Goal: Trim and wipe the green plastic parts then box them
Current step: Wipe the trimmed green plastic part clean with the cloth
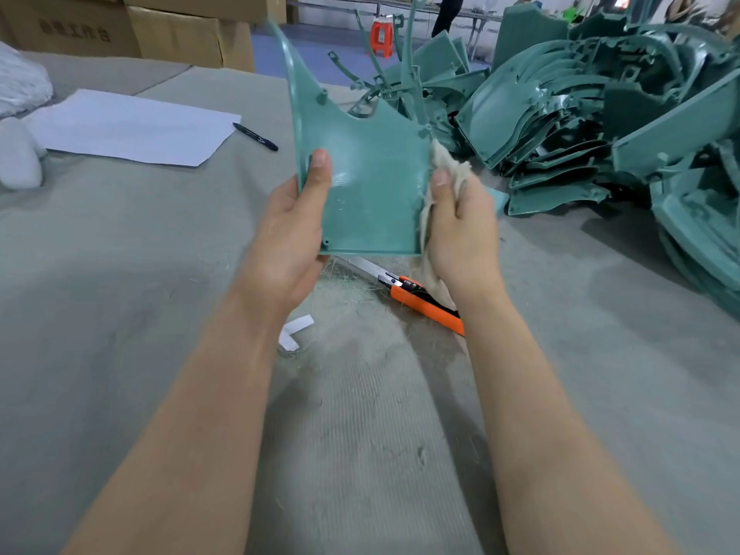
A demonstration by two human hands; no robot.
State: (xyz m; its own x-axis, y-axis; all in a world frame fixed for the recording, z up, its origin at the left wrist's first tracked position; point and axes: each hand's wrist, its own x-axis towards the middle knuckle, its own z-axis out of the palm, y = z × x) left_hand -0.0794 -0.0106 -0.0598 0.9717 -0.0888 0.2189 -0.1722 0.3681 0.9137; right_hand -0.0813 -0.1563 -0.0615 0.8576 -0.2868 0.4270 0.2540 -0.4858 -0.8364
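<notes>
The left hand [288,234] clamps thumb and fingers on the green part [368,186], holding it upright above the orange knife [420,300] so its face is open to wiping. The right hand [460,234] bunches a rag [442,162] against the part's edge, and its fingers seem curled round the cloth. A heap of parts [600,114] waits beyond the knife.

We see both forearms [208,414] bare along all of their visible length, up to the wrists. The left hand [286,234] and the right hand [464,230] are bare as well. The two thumbnails [320,159] facing us are short and plain.
</notes>
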